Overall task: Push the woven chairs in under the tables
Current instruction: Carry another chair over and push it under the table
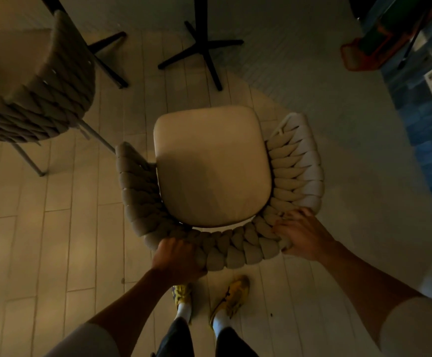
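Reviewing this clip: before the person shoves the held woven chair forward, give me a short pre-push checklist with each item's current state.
1. Left hand gripping the woven chair backrest: ok.
2. Right hand on the backrest rim: ok, fingers wrapped over the weave.
3. Seat facing the black table base: ok, roughly in line.
4. Floor between seat and base free of objects: ok.
5. Clearance from the second woven chair on the left: ok, apart.
6. Tabletop height over the armrests: cannot tell, the top is out of view.
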